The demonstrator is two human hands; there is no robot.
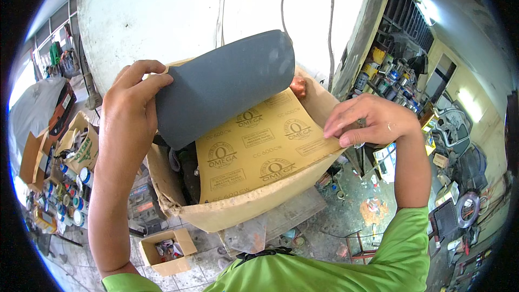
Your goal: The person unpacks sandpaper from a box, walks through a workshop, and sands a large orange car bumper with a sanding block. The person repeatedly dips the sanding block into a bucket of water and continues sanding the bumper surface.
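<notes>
Pinched in my left hand [130, 100] is a dark grey sheet [227, 84], raised and slanting over a cardboard box [257, 208] in the middle of the head view. Below it, a yellow printed sheet [254, 151] lies in the box, its printed side up. My right hand [378, 121] is at that sheet’s right edge and the box rim, fingers loosely curved and apart; whether the fingertips touch the paper is unclear. Dark items [186, 167] and a copper-coloured object [297, 86] show inside the box, partly hidden by the sheets.
A white panel [146, 16] with hanging cables stands behind the box. Cluttered cans [81, 216] and cartons [38, 157] are at left. A small box [165, 262] sits on the tiled floor [200, 276]. Crowded shelves [392, 75] and a tyre-like ring [467, 208] are at right.
</notes>
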